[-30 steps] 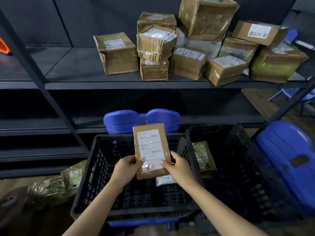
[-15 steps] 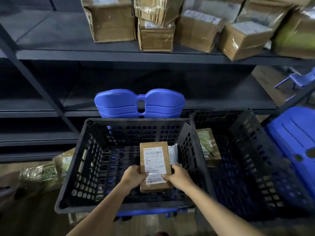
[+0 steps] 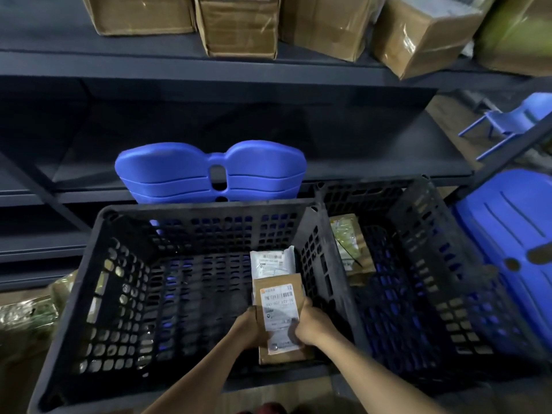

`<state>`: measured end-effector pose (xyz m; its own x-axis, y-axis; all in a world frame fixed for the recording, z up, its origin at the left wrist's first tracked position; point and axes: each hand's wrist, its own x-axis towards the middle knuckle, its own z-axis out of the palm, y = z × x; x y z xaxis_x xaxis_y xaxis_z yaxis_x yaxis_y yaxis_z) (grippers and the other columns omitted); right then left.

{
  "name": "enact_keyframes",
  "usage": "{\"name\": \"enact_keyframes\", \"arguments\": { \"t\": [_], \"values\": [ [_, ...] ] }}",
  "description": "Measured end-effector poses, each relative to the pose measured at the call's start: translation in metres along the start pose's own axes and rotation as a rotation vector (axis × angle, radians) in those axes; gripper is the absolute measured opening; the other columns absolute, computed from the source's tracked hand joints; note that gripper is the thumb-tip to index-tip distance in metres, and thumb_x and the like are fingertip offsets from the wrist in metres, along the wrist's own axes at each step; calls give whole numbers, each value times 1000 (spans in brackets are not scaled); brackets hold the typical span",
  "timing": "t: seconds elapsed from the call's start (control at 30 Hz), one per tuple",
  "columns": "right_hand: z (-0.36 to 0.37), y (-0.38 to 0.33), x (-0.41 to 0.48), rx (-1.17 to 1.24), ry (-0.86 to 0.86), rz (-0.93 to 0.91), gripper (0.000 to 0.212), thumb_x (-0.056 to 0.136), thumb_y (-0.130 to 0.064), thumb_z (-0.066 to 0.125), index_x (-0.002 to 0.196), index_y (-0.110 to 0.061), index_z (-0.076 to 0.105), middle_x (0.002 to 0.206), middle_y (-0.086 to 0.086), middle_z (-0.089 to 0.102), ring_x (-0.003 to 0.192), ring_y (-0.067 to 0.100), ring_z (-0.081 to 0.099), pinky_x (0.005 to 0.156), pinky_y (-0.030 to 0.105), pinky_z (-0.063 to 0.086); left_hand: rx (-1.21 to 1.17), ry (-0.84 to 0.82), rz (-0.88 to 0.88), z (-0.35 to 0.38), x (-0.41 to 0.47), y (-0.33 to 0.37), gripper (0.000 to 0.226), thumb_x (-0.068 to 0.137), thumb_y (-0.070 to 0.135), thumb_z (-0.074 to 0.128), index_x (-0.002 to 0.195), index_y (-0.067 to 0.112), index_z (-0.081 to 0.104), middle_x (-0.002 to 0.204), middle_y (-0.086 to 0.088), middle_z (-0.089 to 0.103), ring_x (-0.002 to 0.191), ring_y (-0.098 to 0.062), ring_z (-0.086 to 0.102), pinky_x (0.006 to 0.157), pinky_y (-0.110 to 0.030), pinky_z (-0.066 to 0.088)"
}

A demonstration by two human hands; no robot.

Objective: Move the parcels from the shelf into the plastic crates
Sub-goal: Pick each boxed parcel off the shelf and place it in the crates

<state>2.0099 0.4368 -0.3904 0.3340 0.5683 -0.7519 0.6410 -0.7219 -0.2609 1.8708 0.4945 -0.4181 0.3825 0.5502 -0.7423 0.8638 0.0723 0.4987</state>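
Note:
A flat brown parcel [image 3: 279, 297] with a white label is low inside the left black plastic crate [image 3: 98, 294], near its right wall. My left hand [image 3: 249, 325] grips its left edge and my right hand [image 3: 312, 325] grips its right edge. Just behind it a white bagged parcel [image 3: 268, 261] lies on the crate floor. The right black crate [image 3: 442, 264] holds a taped brown parcel [image 3: 348, 243]. Several cardboard parcels [image 3: 239, 25] stand on the upper shelf [image 3: 149, 62].
Stacked blue plastic chairs [image 3: 209, 174] stand behind the left crate, and another blue chair [image 3: 513, 234] is at the right. Wrapped packages [image 3: 27, 315] lie on the floor at the left. Dark lower shelves [image 3: 358, 138] run behind the crates.
Both hands have lowered the brown parcel from above the crate's rim down into the left crate. My view has tilted down, so less of the upper shelf shows.

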Motion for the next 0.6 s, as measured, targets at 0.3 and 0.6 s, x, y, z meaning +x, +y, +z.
{"name": "enact_keyframes", "arguments": {
  "t": [0.3,0.6],
  "values": [
    [4,5,25,-57,-29,119,60,94,-14,49,145,-3,19,140,14,46,125,27,50,98,32,42,-3,-46,-58,14,26,-1,70,80,20,71,141,12,38,137,-7,53,124,-22,53,101,-29,45],
    [15,6,38,113,-51,255,62,98,-8,35,152,-9,3,138,13,48,119,25,54,94,29,47,114,-47,-12,26,38,-1,73,84,26,66,144,10,28,142,-8,49,126,-24,51,102,-30,44]
  ]
}}
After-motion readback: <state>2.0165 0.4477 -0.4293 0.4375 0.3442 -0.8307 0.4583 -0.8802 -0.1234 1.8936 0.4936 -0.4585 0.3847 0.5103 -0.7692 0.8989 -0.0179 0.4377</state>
